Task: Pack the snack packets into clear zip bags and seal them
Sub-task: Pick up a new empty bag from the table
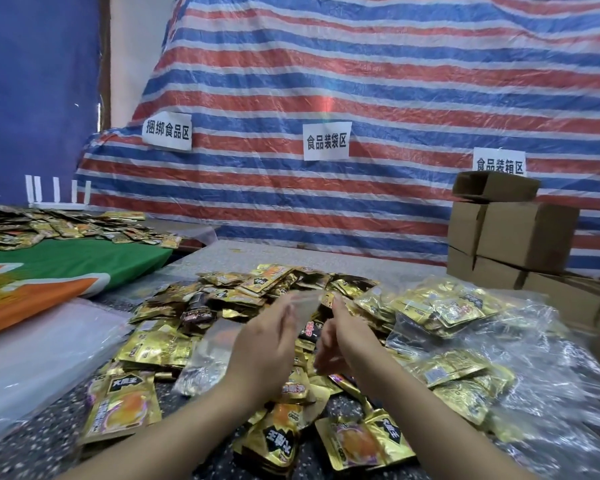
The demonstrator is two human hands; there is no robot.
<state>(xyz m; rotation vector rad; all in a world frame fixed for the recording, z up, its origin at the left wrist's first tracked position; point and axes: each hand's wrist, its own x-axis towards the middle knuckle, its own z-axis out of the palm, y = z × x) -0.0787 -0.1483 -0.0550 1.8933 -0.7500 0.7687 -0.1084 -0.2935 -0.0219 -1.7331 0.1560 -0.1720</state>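
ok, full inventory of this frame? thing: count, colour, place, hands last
snack packets: a large loose pile, mostly gold, a few black, table centre and near edge
clear zip bag: one, transparent, empty, held up over the pile by both hands
filled bags: several, clear with gold packets inside, right of the pile
far packet pile: many, gold, back left
cardboard boxes: a stack, brown, right rear
paper signs: three, white with black text, on the tarp
tarp: one, red, white and blue stripes, backdrop
green and orange cloth: one, left
table: one, grey speckled
left hand: pinches the bag's left edge
right hand: pinches the bag's right edge
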